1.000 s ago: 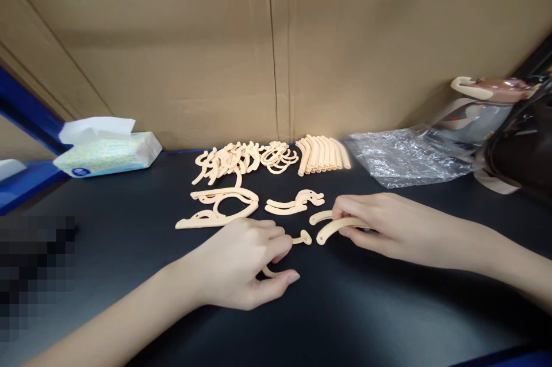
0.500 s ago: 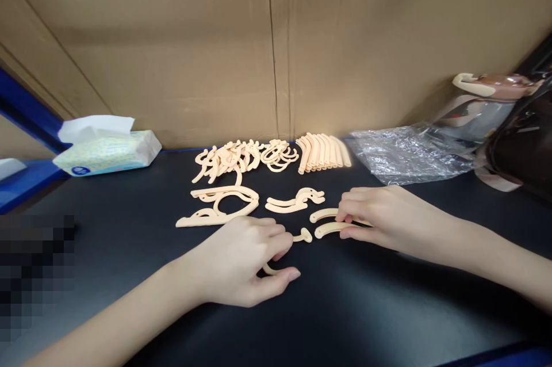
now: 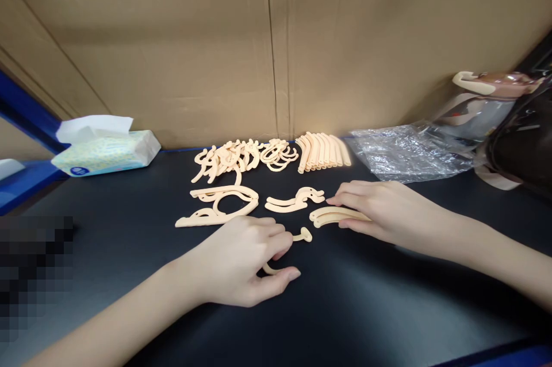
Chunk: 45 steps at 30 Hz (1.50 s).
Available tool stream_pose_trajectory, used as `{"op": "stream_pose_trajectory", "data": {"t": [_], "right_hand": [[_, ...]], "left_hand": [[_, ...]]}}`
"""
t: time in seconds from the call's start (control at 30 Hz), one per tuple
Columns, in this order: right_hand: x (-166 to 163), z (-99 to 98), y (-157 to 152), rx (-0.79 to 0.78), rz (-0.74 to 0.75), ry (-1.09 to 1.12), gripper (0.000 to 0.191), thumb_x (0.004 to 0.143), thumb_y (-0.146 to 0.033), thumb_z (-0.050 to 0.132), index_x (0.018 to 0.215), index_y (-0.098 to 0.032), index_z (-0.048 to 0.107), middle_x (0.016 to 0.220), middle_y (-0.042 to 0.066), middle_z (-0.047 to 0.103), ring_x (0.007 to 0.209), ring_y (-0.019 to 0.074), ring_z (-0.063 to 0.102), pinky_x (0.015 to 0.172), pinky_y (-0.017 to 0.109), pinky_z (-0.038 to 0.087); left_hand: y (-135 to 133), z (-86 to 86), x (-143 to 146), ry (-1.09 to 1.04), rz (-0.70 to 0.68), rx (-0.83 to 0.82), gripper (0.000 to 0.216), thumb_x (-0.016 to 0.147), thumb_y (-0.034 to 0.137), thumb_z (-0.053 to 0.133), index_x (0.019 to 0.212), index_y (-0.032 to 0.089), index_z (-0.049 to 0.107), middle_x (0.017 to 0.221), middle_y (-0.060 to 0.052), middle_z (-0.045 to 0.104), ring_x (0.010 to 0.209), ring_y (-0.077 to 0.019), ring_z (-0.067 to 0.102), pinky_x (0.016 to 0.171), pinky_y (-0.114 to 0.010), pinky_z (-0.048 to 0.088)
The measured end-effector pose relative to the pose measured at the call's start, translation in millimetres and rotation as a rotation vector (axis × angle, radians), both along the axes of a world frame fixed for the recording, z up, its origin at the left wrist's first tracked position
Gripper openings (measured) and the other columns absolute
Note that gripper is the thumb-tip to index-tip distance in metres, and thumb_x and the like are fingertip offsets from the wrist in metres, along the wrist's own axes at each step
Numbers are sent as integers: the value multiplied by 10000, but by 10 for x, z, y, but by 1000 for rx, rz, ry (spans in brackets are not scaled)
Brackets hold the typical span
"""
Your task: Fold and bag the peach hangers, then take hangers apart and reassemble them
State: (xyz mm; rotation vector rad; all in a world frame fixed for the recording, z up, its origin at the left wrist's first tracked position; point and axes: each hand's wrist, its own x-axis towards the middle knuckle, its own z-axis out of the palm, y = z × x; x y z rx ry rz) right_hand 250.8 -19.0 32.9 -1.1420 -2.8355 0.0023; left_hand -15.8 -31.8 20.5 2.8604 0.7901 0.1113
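Note:
My left hand rests low over the black table, its fingers curled over a cream plastic hook. Only the hook's flat end and a bit of its curve show; the rest is under the hand. On the right, my right hand has thumb and fingers around two curved cream hanger arms, which lie side by side and touch; their right ends are hidden by the hand. Just beyond lies a pair of joined cream pieces. Left of it is a folded cream hanger with a round opening.
A heap of cream hooks and a row of curved cream arms lie at the back by the cardboard wall. A tissue pack stands back left. Clear plastic film and a bottle are back right.
The two hanger arms were apart and now lie against each other, the near one having moved away from me. My right fingers have spread wider around them. My left hand stays put.

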Motion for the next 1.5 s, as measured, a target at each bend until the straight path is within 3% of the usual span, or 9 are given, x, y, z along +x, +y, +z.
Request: {"op": "stream_pose_trajectory", "data": {"t": [0.27, 0.6, 0.73, 0.97, 1.13, 1.3, 1.5], "right_hand": [[97, -5, 89, 9, 31, -10, 235, 955, -339, 458, 962, -206, 652, 876, 27, 604, 736, 160, 590, 643, 291, 449], [166, 22, 210, 28, 82, -42, 253, 959, -350, 448, 980, -200, 651, 912, 39, 620, 821, 182, 597, 699, 308, 462], [137, 58, 170, 129, 122, -16, 306, 954, -393, 448, 1034, -178, 651, 933, 60, 634, 835, 196, 604, 714, 325, 468], [-82, 51, -47, 355, 225, 117, 234, 954, -256, 460, 1029, -148, 654, 940, 73, 675, 856, 198, 603, 748, 342, 473], [-197, -78, -123, 291, 344, 59, 329, 949, -203, 449, 1258, -146, 548, 1164, 87, 649, 1065, 206, 580, 846, 364, 485], [-241, -192, -122, 242, 373, 34, 372, 941, -170, 460, 1309, -147, 507, 1225, 83, 622, 1146, 200, 542, 927, 354, 468], [-233, -217, -120, 241, 398, 63, 244, 968, -173, 416, 1105, -161, 618, 1026, 56, 663, 956, 187, 588, 849, 348, 491]], "left_hand": [[-3, 4, -4, -10, -9, 15, 232, 884, 331, 490, 707, 184, 463, 655, 31, 520, 590, -118, 477, 539, -260, 292], [7, 23, -39, -10, -29, 58, 261, 955, 301, 391, 745, 185, 491, 679, 24, 531, 590, -122, 483, 564, -258, 324], [0, 52, -31, -70, -6, 12, 265, 969, 268, 376, 742, 186, 487, 678, 34, 537, 588, -102, 496, 559, -231, 326], [45, 67, -56, -229, 223, 335, 265, 921, 197, 418, 657, 184, 413, 554, 58, 452, 447, -76, 410, 461, -224, 237], [54, 59, -72, -152, 243, 451, 238, 901, 246, 440, 671, 187, 438, 566, 43, 499, 465, -95, 454, 460, -228, 230], [21, 64, -62, -69, 193, 349, 226, 865, 317, 498, 686, 185, 457, 610, 32, 528, 508, -113, 499, 474, -234, 255], [18, 74, -69, 34, 188, 217, 272, 849, 371, 524, 664, 186, 450, 624, 17, 554, 515, -131, 504, 476, -240, 249]]}}
